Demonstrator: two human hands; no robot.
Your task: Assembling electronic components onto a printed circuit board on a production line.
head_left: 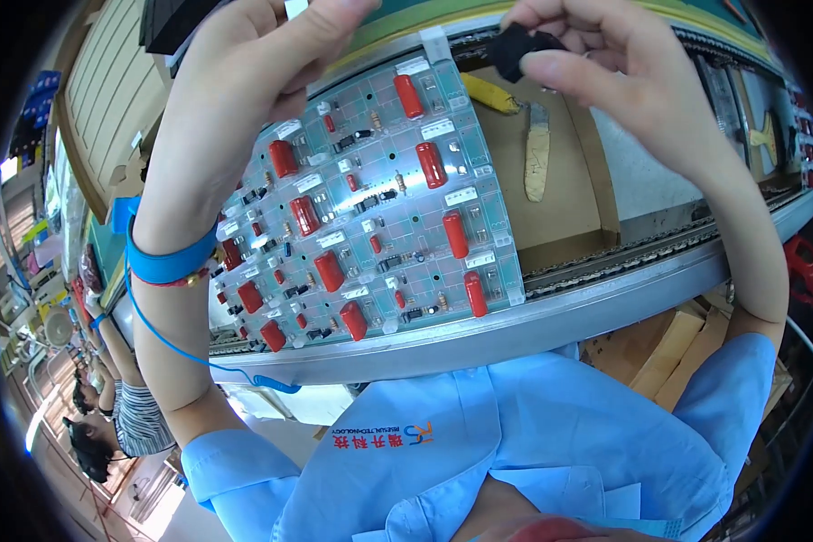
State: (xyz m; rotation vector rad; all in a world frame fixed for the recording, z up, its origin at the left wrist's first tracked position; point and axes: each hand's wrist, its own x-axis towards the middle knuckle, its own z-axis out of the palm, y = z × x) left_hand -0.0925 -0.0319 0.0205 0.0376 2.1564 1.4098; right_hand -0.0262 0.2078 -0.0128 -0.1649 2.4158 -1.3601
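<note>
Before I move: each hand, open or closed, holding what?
Left hand: curled, partly cut off above; what it holds cannot be told.
Right hand: closed on a small black piece.

The left hand (257, 68) runs past the picture's upper edge, so whether its fingers (289, 106) touch the white piece (295, 7) there cannot be told; only a corner of that piece shows. Hand and wrist cover the far left corner of the circuit board panel (499, 237). The right hand (625, 72) hides part of a black piece (518, 51) whose kind is unclear. Beyond the left end of the conveyor (425, 341), co-workers (140, 423) are small and warped; near its right end, the dark rim clips a red plastic thing (801, 268).
</note>
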